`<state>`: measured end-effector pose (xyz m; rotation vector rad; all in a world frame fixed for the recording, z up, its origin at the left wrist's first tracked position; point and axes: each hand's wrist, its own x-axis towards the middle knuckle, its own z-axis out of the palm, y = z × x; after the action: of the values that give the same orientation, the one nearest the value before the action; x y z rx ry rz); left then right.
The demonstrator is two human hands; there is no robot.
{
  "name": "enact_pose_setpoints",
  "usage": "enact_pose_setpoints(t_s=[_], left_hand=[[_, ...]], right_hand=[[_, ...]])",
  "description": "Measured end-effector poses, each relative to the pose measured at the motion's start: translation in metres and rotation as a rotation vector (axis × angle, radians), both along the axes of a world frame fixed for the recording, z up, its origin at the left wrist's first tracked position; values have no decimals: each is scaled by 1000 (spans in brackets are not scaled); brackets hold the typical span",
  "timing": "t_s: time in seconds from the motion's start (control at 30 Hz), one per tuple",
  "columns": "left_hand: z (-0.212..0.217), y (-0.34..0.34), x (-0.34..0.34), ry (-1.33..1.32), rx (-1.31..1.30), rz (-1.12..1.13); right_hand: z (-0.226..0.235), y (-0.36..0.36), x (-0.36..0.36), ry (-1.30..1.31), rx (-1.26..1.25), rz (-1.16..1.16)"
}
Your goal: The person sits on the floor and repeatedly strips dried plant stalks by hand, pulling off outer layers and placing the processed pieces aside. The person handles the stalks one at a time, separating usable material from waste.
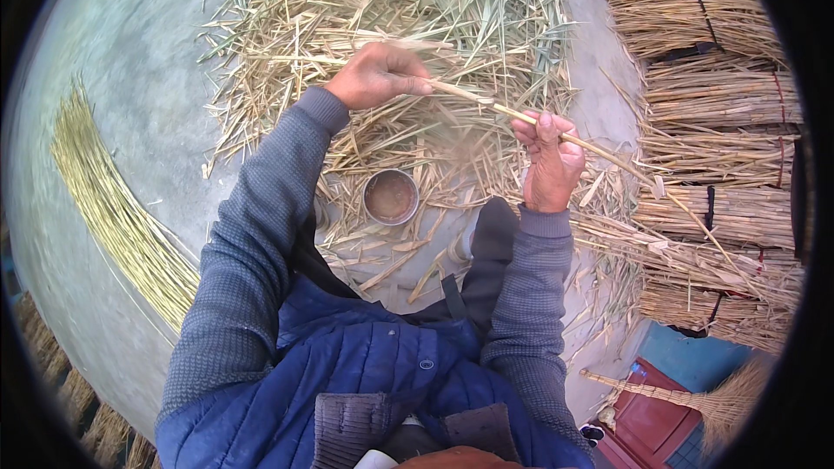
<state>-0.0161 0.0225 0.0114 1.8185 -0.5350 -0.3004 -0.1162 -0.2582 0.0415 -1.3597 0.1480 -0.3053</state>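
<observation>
A long, dry reed stalk (599,149) slants across in front of me, its thin end trailing to the lower right over the bundles. My left hand (378,75) pinches its upper end between thumb and fingers, at the dry husk. Farther along, my right hand (552,156) is closed round the stalk with the thumb on top. Between the hands a piece of leaf sheath (485,100) sticks out from the stalk. Below them a small round metal bowl (391,197) stands on the floor, with something brownish inside.
A big heap of stripped leaves and husks (434,9) covers the floor ahead. Tied reed bundles (721,91) are stacked at the right. A sheaf of greenish-yellow stalks (122,200) lies at the left. At lower right are a broom (730,399) and a dark red object (651,421).
</observation>
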Motion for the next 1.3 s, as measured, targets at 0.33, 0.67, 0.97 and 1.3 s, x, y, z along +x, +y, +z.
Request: enact_pose_setpoints(t_s=[0.33, 0.67, 0.97, 1.3], left_hand=[[7, 35, 20, -627, 856, 542], [1, -37, -14, -619, 83, 133], [7, 54, 6, -365, 382, 116], [-7, 3, -9, -456, 66, 43]], right_hand=[[-2, -9, -2, 80, -41, -73], [-11, 28, 8, 5, 48, 100], [7, -13, 6, -25, 5, 5], [6, 25, 9, -29, -67, 49]])
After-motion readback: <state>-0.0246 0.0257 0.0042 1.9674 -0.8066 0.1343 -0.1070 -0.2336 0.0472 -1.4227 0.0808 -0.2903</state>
